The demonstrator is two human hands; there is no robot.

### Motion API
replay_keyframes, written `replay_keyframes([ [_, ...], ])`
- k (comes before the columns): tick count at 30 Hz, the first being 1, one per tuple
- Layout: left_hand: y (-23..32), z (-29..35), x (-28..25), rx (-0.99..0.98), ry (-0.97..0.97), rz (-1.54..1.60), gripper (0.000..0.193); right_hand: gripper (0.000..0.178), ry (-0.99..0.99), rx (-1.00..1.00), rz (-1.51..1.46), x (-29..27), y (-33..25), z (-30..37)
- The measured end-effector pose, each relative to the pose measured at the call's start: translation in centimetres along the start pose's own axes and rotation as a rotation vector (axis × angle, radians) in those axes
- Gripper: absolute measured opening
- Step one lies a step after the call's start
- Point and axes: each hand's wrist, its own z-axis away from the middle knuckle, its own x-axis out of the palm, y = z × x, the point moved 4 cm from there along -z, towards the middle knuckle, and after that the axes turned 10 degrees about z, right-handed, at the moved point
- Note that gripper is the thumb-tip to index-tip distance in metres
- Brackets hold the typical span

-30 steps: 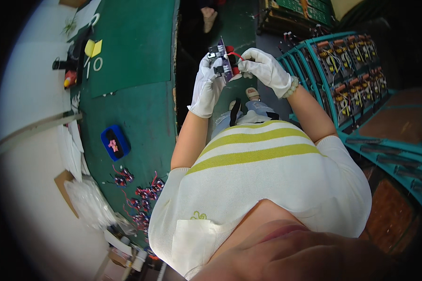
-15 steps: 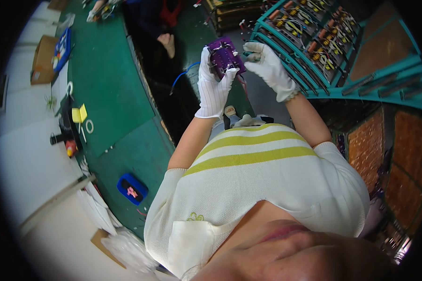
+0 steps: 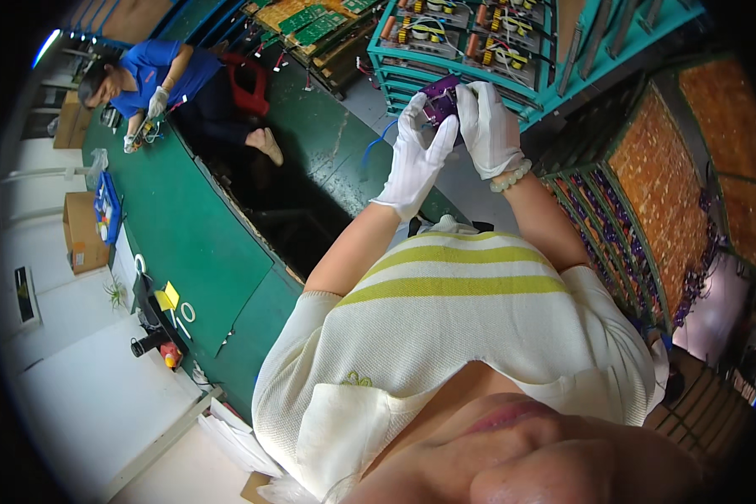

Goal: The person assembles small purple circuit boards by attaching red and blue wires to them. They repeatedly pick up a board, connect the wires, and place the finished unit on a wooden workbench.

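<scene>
Both of my hands wear white gloves and are raised in front of me at the upper middle. A purple circuit board (image 3: 438,99) is held between them, tilted, with components on its face. My left hand (image 3: 416,160) grips the board's left side between thumb and fingers. At its right edge my right hand (image 3: 487,130) closes on the board, hiding that part. A blue wire (image 3: 376,144) hangs out at the left of the board. Just beyond my hands stands a teal rack (image 3: 546,88) carrying boards with yellow and copper-coloured parts.
A green workbench (image 3: 172,218) runs along my left, holding a blue tray (image 3: 107,206) and tape rolls. A co-worker in blue (image 3: 155,80) handles wired parts at its far end. A red stool (image 3: 245,84) stands behind. At right are racks with brown panels (image 3: 659,202).
My right hand has come in from beside the board and taken hold of its right edge. The view has shifted, bringing the co-worker fully into sight. The board is turned differently.
</scene>
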Motion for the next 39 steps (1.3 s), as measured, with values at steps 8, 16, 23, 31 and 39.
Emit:
replay_keyframes([
  [8, -0.5, 2.1, 3.3, 0.317, 0.271, -0.182, 0.047, 0.045, -0.058, 0.060, -0.005, -4.7, 0.2, 3.9],
  [16, 0.0, 5.8, 5.7, 0.214, 0.366, -0.149, 0.043, 0.038, 0.000, 0.083, -0.010, -6.9, -0.2, 6.8],
  [23, 1.1, 8.5, 6.6, 0.372, 0.348, 0.153, 0.031, 0.023, 0.070, -0.056, -0.255, -8.1, 0.4, 8.0],
  [31, 2.1, 10.6, 8.5, 0.475, 0.326, 0.038, 0.029, 0.016, -0.028, 0.121, -0.661, -9.1, 2.6, 9.6],
  [39, 1.5, 11.4, 11.9, 0.304, 0.288, 0.202, 0.030, 0.021, 0.098, 0.160, -0.730, -10.6, 5.7, 11.8],
])
